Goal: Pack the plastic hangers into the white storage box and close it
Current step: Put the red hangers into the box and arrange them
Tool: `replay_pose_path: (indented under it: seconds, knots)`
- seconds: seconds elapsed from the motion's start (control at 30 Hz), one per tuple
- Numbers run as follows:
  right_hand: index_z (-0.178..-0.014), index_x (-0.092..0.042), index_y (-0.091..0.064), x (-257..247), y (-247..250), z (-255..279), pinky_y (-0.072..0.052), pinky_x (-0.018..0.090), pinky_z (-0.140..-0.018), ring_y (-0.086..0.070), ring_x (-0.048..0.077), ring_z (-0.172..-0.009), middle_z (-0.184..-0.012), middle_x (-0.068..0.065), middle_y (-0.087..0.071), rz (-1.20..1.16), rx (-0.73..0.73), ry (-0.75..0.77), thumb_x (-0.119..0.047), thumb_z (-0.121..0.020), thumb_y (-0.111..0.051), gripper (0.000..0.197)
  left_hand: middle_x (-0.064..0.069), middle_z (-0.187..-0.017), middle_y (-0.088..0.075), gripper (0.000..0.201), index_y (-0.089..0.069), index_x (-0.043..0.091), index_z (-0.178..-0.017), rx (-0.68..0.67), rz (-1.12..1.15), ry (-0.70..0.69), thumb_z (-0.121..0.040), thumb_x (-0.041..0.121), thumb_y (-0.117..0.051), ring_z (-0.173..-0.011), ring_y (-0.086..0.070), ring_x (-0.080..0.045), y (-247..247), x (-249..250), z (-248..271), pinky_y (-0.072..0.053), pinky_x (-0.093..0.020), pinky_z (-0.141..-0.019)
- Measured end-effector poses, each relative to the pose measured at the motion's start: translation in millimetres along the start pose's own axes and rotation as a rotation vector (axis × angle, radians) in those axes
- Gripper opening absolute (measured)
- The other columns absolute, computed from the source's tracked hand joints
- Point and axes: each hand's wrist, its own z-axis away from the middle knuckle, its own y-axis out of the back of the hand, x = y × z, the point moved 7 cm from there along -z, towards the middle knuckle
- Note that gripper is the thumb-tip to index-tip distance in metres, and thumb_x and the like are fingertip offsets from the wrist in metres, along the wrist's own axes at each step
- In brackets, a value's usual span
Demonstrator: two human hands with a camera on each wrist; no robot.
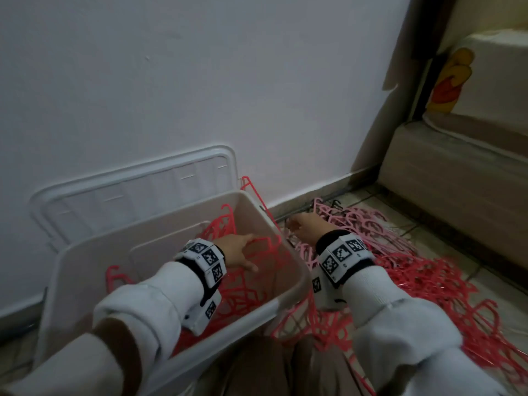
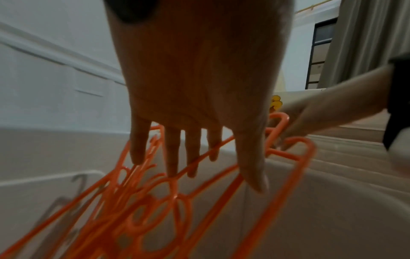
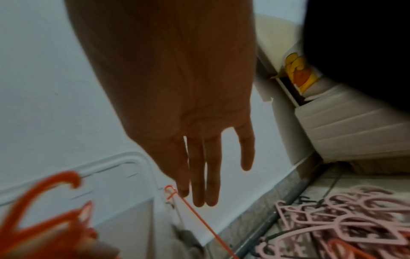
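My left hand (image 1: 238, 250) lies flat, fingers straight, on the red hangers (image 1: 257, 278) inside the box (image 1: 94, 254), holding none. My right hand (image 1: 304, 227) is over the floor pile (image 1: 414, 270), just past the box's right rim, fingers straight and empty. From those fingers the pink hangers (image 3: 346, 226) lie at four o'clock, near, their long axes jumbled. The right hand is nearer them. The lid (image 1: 134, 190) leans behind the box at twelve.

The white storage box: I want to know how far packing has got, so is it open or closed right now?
Open. The white storage box has no lid on; its lid leans against the wall behind it, and red hangers lie inside.
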Motion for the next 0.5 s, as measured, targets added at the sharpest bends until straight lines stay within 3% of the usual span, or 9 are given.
replay_pose_path:
  seconds: [0.1,0.17,0.23,0.3,0.4,0.43,0.5]
  knots:
    - [-0.123,-0.01,-0.058,-28.8,-5.0,-4.4,-0.043,0.029,-0.092,-0.057,0.024,-0.112,-0.123,0.011,-0.061,-0.031,-0.022,0.11,-0.008,-0.092,-0.049,0.033,-0.006,-0.156,-0.018,0.087,-0.009,0.013,-0.15,-0.063,0.035,0.016,-0.085,0.019,-0.066,-0.142,-0.022,-0.019,-15.9,-10.9,6.2,-0.021,-0.023,-0.111]
    - [-0.127,-0.011,-0.055,-47.0,-13.0,-2.3,-0.041,0.026,-0.093,-0.054,0.022,-0.115,-0.126,0.01,-0.058,0.032,-0.112,0.156,-0.01,-0.092,-0.053,0.035,-0.007,-0.152,-0.028,0.074,-0.018,0.012,-0.149,0.011,0.136,0.007,-0.088,0.008,-0.059,-0.138,-0.031,-0.02,-10.6,-20.2,11.7,-0.028,-0.021,-0.106]
    - [-0.131,-0.01,-0.052,-60.7,-24.6,-1.5,-0.04,0.026,-0.093,-0.052,0.022,-0.118,-0.129,0.01,-0.056,0.118,-0.211,0.167,-0.012,-0.091,-0.055,0.039,-0.016,-0.133,-0.052,0.053,-0.038,0.005,-0.139,0.116,0.321,0.012,-0.088,-0.001,-0.054,-0.123,-0.05,-0.027,-1.0,-37.3,18.2,-0.04,-0.02,-0.088]
    - [-0.134,-0.009,-0.049,-74.6,-37.3,0.7,-0.04,0.027,-0.094,-0.05,0.023,-0.121,-0.133,0.009,-0.053,0.197,-0.31,0.178,-0.012,-0.091,-0.057,0.043,-0.019,-0.102,-0.064,0.038,-0.051,0.0,-0.125,0.198,0.456,0.019,-0.087,-0.007,-0.053,-0.097,-0.061,-0.028,7.9,-57.1,30.2,-0.043,-0.019,-0.073]
    - [-0.135,-0.008,-0.047,-94.1,-58.2,-3.7,-0.039,0.031,-0.098,-0.048,0.025,-0.123,-0.135,0.011,-0.051,0.297,-0.412,0.18,-0.014,-0.09,-0.058,0.047,-0.011,-0.083,-0.06,0.033,-0.054,0.003,-0.116,0.21,0.506,0.054,-0.086,-0.01,-0.051,-0.06,-0.056,0.003,10.6,-84.3,51.3,-0.042,-0.013,-0.062]
    - [-0.135,-0.007,-0.046,-101.7,-63.4,-7.0,-0.039,0.032,-0.098,-0.048,0.026,-0.123,-0.135,0.012,-0.051,0.319,-0.421,0.181,-0.015,-0.09,-0.059,0.048,-0.007,-0.078,-0.057,0.032,-0.054,0.003,-0.116,0.207,0.495,0.076,-0.087,-0.01,-0.05,-0.054,-0.053,0.006,9.5,-92.9,58.2,-0.04,-0.009,-0.058]
    - [-0.135,-0.005,-0.045,-116.2,-70.1,-15.9,-0.041,0.033,-0.098,-0.048,0.028,-0.123,-0.135,0.014,-0.05,0.322,-0.406,0.166,-0.016,-0.089,-0.06,0.05,0.001,-0.074,-0.051,0.032,-0.054,0.004,-0.118,0.198,0.473,0.136,-0.088,-0.006,-0.051,-0.058,-0.051,0.0,3.6,-112.1,71.5,-0.038,-0.007,-0.054]
